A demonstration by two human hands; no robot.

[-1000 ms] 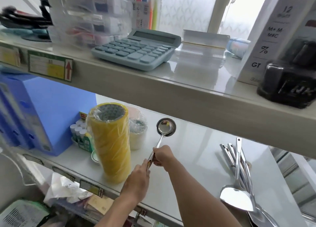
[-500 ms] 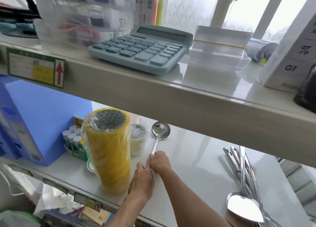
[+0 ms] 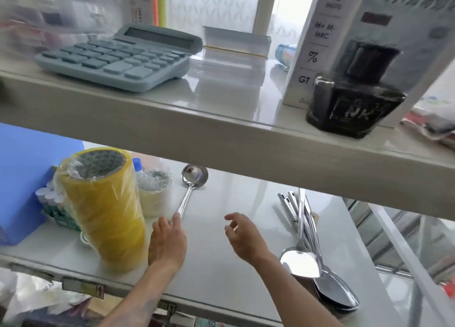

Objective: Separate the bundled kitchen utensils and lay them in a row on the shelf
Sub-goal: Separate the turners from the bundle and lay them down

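Head view: ladle (image 3: 190, 191) flat on the lower shelf (image 3: 221, 265), bowl toward the back, handle running forward to the left hand (image 3: 167, 243). Left fingers (image 3: 176, 219) resting on the handle's near end, touching it; whether pinching or merely pressing, cannot tell. Right hand (image 3: 242, 238) hovering apart from the ladle, fingers loosely spread and curled, holding nothing, turned toward the remaining bundle of utensils (image 3: 305, 243) lying near the shelf's right front.

Bundle: several polished steel pieces stacked together, slim handles fanned toward the back, broad spoon or spatula heads overlapping at the front edge, possibly overhanging it slightly. How many pieces, cannot tell.

Handling, as a judgement: stiff, not fragile, moderately light each, heavier toward the heads. Polished metal on a glossy shelf likely slippery, prone to sliding and clattering. Nested heads apt to cling or drag neighbours along. Best hold probably a pinch on one handle, mid-length or nearer the head for balance, other hand pinning the rest. Lifting by the thin handle tip risks the head swinging down.

Space between ladle and bundle open for the row. Yellow tape roll (image 3: 105, 208) and a smaller wrapped roll (image 3: 155, 193) just left of the ladle.
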